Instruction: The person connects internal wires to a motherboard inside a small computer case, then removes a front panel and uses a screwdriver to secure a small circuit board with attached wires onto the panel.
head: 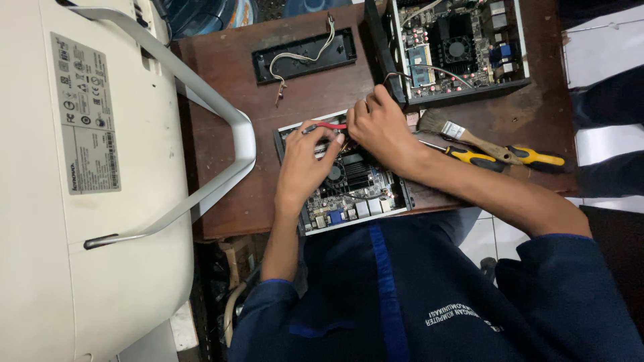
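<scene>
A: Where do the hands sit, seen from the head camera?

B: Both work over the open small computer case (349, 184) at the frame's centre. The left hand (305, 161) pinches a red cable (330, 125) between its fingertips, curled narrow around it. The right hand (382, 127) closes in from two o'clock, fingers bunched at the same cable's end; whether it grips the cable or only touches it, I cannot tell.

A: And the case itself?

B: It lies on the brown wooden table (221, 100), its near side right at the table's six o'clock edge, against the person's dark blue shirt (402, 295).

A: What crowds it?

B: At one o'clock a second open case (459, 47) with a fan reaches the table's far edge. At three o'clock lie a paintbrush (463, 133) and a yellow-handled screwdriver (469, 156), just beside the right forearm. At twelve o'clock sits a black panel (305, 55) with loose wires.

A: Any free room?

B: A bare stretch of tabletop shows at nine to eleven o'clock, bounded by the grey stand (221, 127) of a white monitor (80, 181) lying face down, which overhangs the table's left edge.
</scene>
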